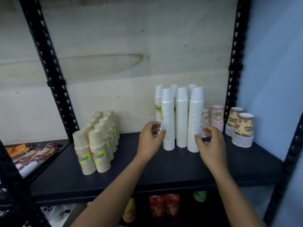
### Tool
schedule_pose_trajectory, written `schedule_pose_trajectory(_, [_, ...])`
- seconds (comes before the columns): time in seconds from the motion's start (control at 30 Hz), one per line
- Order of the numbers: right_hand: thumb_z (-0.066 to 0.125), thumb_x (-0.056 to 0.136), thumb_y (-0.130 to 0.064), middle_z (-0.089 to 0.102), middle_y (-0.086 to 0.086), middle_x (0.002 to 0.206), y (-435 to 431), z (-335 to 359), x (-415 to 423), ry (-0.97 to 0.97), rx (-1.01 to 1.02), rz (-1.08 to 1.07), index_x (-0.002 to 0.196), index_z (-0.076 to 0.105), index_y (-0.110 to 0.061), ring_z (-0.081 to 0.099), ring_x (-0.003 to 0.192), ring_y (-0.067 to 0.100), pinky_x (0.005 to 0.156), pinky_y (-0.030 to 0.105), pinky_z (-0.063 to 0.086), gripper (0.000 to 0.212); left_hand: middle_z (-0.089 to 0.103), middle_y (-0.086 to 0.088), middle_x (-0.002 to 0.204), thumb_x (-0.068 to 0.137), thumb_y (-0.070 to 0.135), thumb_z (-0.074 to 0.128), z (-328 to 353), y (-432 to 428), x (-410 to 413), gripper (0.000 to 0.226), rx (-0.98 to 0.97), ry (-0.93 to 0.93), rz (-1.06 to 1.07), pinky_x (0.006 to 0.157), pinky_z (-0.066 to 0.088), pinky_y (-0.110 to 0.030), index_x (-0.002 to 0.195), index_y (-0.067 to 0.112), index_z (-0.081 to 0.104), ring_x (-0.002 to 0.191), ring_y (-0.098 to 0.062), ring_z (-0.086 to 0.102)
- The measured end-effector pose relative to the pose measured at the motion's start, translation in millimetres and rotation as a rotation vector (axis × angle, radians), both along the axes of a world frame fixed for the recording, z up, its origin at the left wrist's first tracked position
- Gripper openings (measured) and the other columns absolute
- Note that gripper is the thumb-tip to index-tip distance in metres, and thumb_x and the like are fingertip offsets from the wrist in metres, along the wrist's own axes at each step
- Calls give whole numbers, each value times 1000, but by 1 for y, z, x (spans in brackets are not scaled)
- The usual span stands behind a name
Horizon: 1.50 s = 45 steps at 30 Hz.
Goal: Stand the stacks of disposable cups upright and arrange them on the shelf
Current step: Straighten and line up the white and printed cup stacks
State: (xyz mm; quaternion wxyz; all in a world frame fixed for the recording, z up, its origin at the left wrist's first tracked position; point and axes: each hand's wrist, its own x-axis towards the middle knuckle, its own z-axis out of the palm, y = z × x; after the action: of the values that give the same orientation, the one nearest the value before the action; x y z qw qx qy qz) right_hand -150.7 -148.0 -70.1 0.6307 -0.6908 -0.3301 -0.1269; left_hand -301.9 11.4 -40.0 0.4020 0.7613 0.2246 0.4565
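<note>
Several tall white cup stacks [182, 117] stand upright in two rows on the black shelf [164, 167]. My left hand [151, 138] hovers at the left side of the front left stack, fingers curled and apart, holding nothing. At the right side of the front right stack is my right hand [209, 141], fingers likewise apart and empty. Shorter beige cup stacks [98, 138] stand upright in rows at the shelf's left. Pink printed cup stacks [216, 117] and brown printed cup stacks [242, 130] stand at the right.
Black perforated uprights [54, 79] frame the shelf on both sides, with a pale board behind. A neighbouring shelf at the left holds snack packets [32, 154]. Below the shelf sit red packages [164, 205] and other goods.
</note>
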Motion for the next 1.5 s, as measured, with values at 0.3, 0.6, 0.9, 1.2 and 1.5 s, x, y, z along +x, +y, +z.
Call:
schedule_pose_trajectory(0.3, [65, 90, -27, 55, -11, 138, 16, -10, 39, 231, -119, 154, 141, 48, -33, 54, 126, 10, 109, 43, 47, 54, 57, 6, 135, 90, 15, 68, -16, 27, 40, 66, -140, 193, -99, 101, 49, -31, 150, 23, 39, 121, -9, 58])
schedule_pose_trajectory(0.6, [58, 92, -9, 65, -16, 129, 28, -24, 47, 398, -149, 335, 147, 47, -34, 62, 117, 0, 97, 27, 50, 62, 67, 10, 124, 85, 14, 66, -40, 36, 45, 58, -180, 221, -170, 101, 52, -32, 139, 30, 51, 114, -4, 64])
schedule_pose_trajectory(0.9, [73, 84, -10, 67, -5, 123, 21, -23, 26, 335, -147, 313, 128, 54, -28, 66, 110, 7, 85, 25, 52, 51, 66, 6, 127, 84, 12, 76, -41, 31, 23, 61, -196, 141, -97, 99, 56, -35, 140, 22, 52, 112, -6, 67])
schedule_pose_trajectory(1.2, [82, 81, -22, 68, -18, 114, 49, -15, -31, 245, -164, 381, 116, 54, -35, 67, 101, -2, 87, 28, 55, 47, 65, 7, 126, 85, 14, 80, -38, 40, -39, 58, -146, 94, 103, 93, 54, -27, 136, 22, 54, 109, -7, 66])
schedule_pose_trajectory(1.5, [83, 82, -28, 65, -10, 112, 104, -16, -67, 129, -284, 351, 123, 49, -24, 67, 96, 9, 81, 28, 53, 54, 66, 6, 124, 83, 22, 82, -51, 57, -55, 60, -164, 3, 276, 97, 56, -41, 135, 25, 52, 111, -10, 65])
